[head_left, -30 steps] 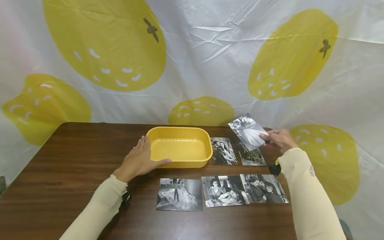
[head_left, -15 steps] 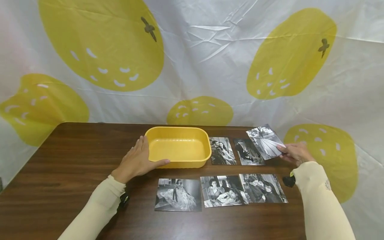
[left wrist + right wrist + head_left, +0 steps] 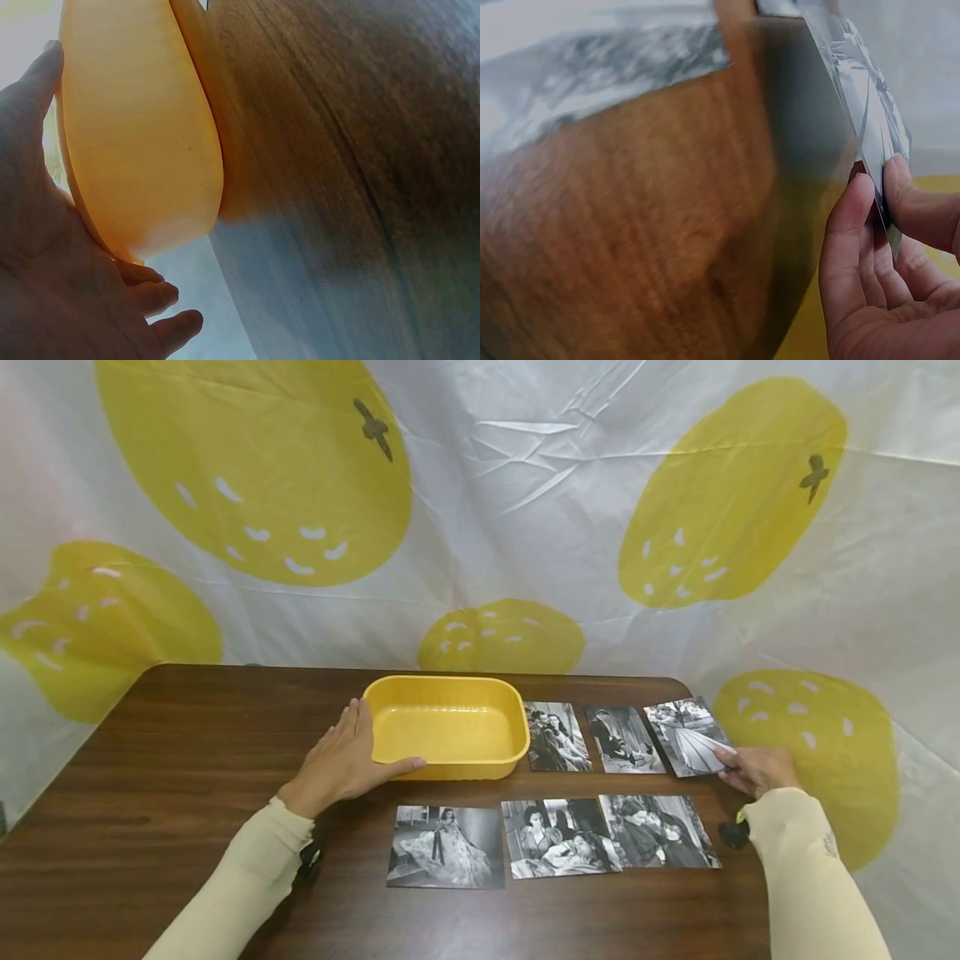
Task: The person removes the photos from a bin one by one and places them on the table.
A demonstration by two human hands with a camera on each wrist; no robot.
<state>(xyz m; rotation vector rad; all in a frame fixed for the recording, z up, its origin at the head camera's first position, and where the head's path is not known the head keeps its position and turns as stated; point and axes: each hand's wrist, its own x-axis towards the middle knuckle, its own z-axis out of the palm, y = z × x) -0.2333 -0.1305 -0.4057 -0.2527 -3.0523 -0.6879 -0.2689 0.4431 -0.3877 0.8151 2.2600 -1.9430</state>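
Observation:
My right hand [image 3: 759, 769] pinches a black-and-white photo [image 3: 686, 735] by its lower right corner, at the back right of the table. In the right wrist view the thumb lies on one face of the photo [image 3: 864, 105] and the fingers on the other; it stands edge-on there, tilted up from the wood. My left hand [image 3: 339, 758] rests against the left end of a yellow plastic tub [image 3: 450, 771], its thumb along the front rim and fingers straight. From the left wrist view, the tub's outer wall [image 3: 142, 135] sits against the palm side.
Two photos, a group picture [image 3: 558, 737] and a darker one [image 3: 624, 740], lie right of the tub. In front lie a gown photo [image 3: 447, 847], a middle photo [image 3: 561, 838] and a right photo [image 3: 658, 832]. A fruit-print cloth [image 3: 510, 543] hangs behind the brown table [image 3: 225, 760].
My right hand has carried its photo rightward and down toward the table, uncovering the darker photo beneath. My left hand stays at the tub.

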